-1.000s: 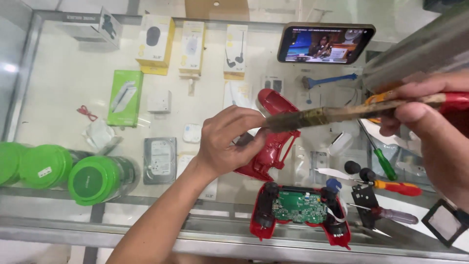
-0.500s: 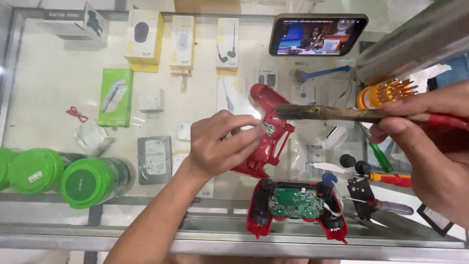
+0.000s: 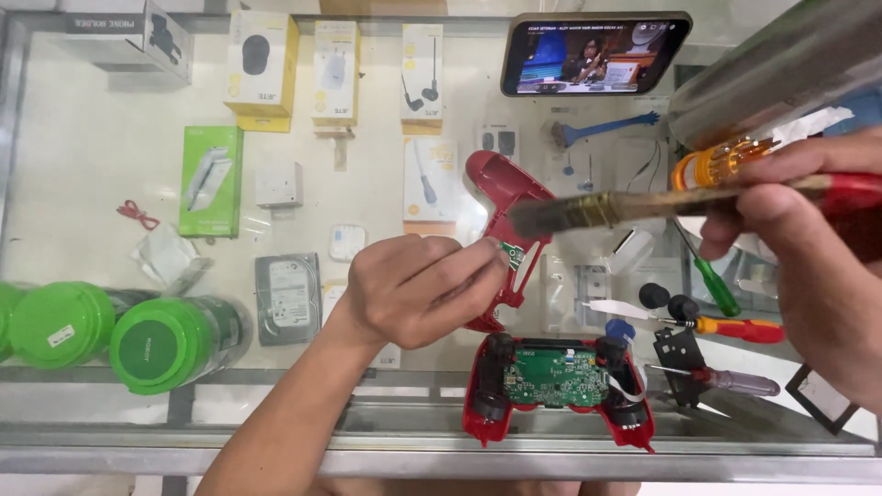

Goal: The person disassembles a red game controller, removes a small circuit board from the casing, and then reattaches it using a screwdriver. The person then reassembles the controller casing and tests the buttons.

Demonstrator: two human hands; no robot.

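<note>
Left hand [image 3: 418, 289] pinches circuit board [image 3: 511, 254]; right hand [image 3: 808, 257] holds brush [image 3: 625, 208].

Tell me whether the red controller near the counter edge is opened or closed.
Opened: the red controller shows its bare green circuit board, its shell cover off.

The red shell [image 3: 501, 197] is glossy, smooth plastic, like the open red controller [image 3: 478, 404], whose green circuit board [image 3: 551, 377] looks matt. The brush [image 3: 643, 204] has dull, dark bristles, a brassy metal ferrule and a shiny red handle. The desk [image 3: 83, 119] is clear, reflective glass with a metal edge.
</note>
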